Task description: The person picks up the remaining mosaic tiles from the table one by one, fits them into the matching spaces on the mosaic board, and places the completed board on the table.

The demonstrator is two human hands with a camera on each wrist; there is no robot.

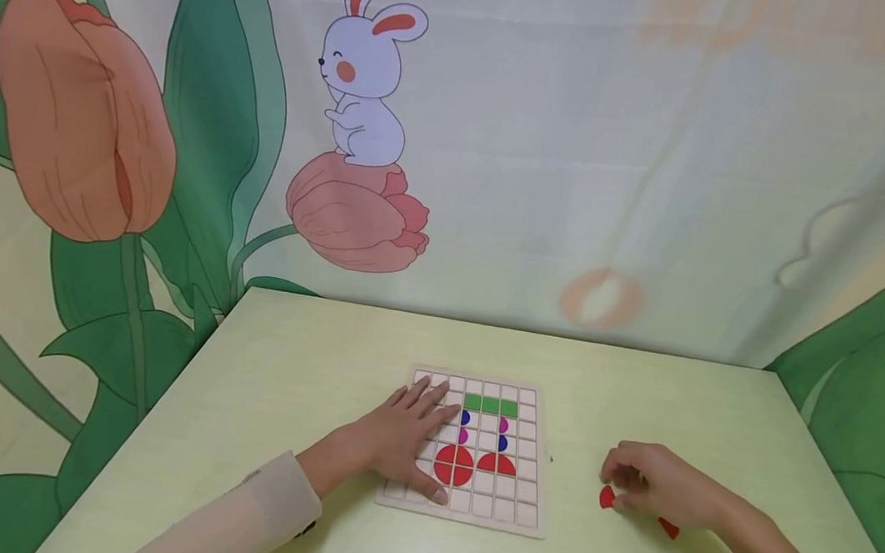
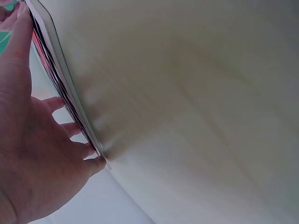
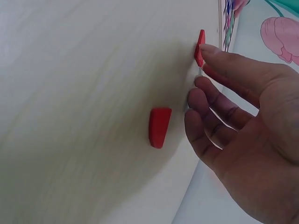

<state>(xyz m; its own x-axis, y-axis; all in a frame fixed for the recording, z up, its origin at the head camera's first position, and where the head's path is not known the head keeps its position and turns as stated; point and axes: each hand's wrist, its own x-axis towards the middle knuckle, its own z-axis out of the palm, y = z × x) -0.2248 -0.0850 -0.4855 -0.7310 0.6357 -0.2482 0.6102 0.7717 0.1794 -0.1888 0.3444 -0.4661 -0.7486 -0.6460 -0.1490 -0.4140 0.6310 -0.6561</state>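
Observation:
A square wooden grid board (image 1: 505, 514) lies on the table. My left hand (image 1: 404, 437) rests across its left side with the fingers spread, covering several cells. Set in the board are green squares (image 1: 491, 405) in a row, small blue half-circles (image 1: 503, 442), magenta half-circles (image 1: 504, 425), a red circle (image 1: 453, 466) of quarter pieces and a red half-circle (image 1: 496, 464). To the right of the board, my right hand (image 1: 664, 484) pinches a red quarter-circle piece (image 1: 607, 496) between thumb and fingers, close over the table. Another red piece (image 3: 160, 127) lies below that palm.
The pale green table (image 1: 296, 344) runs back to a printed curtain (image 1: 509, 146) with a rabbit and tulips. A tiny dark speck (image 1: 551, 459) is just right of the board.

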